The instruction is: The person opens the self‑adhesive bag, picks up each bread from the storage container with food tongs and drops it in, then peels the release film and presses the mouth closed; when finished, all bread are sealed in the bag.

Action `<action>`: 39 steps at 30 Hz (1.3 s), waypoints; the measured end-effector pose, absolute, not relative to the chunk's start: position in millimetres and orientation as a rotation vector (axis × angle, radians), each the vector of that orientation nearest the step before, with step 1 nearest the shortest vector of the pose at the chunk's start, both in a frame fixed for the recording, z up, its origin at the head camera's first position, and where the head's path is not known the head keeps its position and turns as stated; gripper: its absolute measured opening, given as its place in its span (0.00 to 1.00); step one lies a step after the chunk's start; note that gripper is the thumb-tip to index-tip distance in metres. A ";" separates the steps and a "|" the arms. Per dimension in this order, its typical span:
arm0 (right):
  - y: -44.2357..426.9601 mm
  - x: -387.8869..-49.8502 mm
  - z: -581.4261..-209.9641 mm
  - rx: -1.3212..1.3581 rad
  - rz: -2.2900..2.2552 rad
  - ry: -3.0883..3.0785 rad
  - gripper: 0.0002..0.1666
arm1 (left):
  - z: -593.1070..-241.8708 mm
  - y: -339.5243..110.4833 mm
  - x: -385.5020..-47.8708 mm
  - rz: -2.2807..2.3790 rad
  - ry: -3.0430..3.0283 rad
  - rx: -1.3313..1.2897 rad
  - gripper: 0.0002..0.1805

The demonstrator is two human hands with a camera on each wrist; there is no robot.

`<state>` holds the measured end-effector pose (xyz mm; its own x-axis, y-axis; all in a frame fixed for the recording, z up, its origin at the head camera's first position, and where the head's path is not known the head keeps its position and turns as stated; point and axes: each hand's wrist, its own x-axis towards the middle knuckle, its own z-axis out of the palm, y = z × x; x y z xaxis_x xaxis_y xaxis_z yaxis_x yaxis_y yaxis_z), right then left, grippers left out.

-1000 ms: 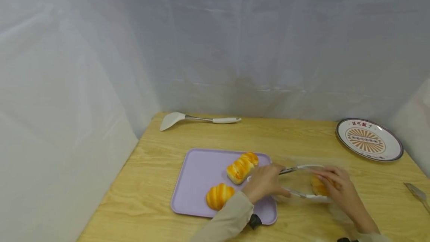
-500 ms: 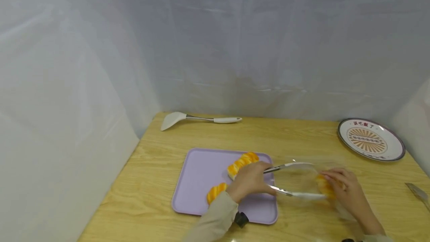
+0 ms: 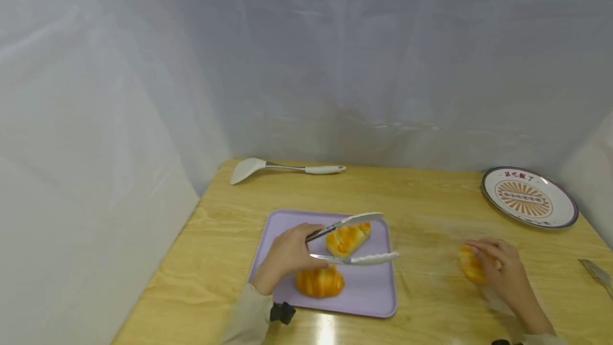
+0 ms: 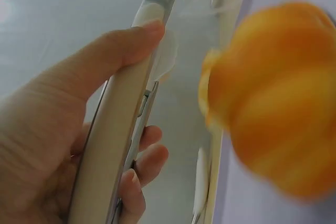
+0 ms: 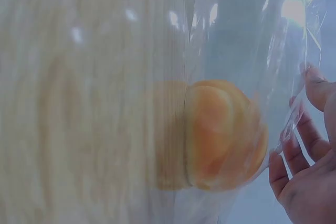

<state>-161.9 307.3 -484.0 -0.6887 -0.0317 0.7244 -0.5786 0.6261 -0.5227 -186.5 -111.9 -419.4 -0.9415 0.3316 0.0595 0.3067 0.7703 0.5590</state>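
Note:
My left hand [image 3: 290,253] grips metal tongs with white tips [image 3: 366,259], their arms spread apart above the purple tray [image 3: 282,220]. In the left wrist view the thumb and fingers wrap the tongs' handle [image 4: 118,124]. Under the tongs on the tray lie a long striped bread [image 3: 346,238] and a rounded bread [image 3: 320,282]. To the right, my right hand [image 3: 503,270] pinches the edge of a clear plastic bag [image 5: 236,40]. Inside that bag is another round bread [image 5: 220,135], seen through the film in the right wrist view.
A white spatula [image 3: 323,170] lies along the table's back edge. The patterned plate [image 3: 527,198] stands at the back right. At the right edge is part of a metal utensil [image 3: 596,273]. White sheeting [image 3: 335,68] hangs behind and at the sides.
My left hand has drawn the tongs leftward, away from the bag and the bread in it, to over the tray. My right hand has shifted slightly right, still holding the bag.

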 end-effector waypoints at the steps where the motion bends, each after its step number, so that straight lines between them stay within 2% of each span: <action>1: 307.2 -161.1 -483.1 0.458 1.015 -2.169 0.10 | -418.9 -121.2 -185.0 0.919 2.937 0.500 0.43; 8: 307.0 -158.2 -479.8 0.424 1.030 -2.199 0.11 | -423.0 -169.6 -174.1 0.861 3.020 0.262 0.43; 13: 307.3 -157.7 -480.8 0.407 1.021 -2.211 0.10 | -426.7 -182.5 -171.9 0.858 3.006 0.234 0.44; 26: 306.2 -157.4 -479.0 0.398 1.026 -2.231 0.09 | -412.0 -159.8 -178.4 0.769 2.990 0.295 0.40; 39: 304.4 -157.3 -479.5 0.401 1.046 -2.229 0.11 | -420.1 -152.9 -182.8 0.770 3.035 0.336 0.35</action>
<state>-157.3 304.4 -479.5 -0.7511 -0.0054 0.6601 -0.5111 0.6376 -0.5764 -182.8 -152.9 -420.1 -0.9772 0.2039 0.0597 0.2077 0.8576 0.4705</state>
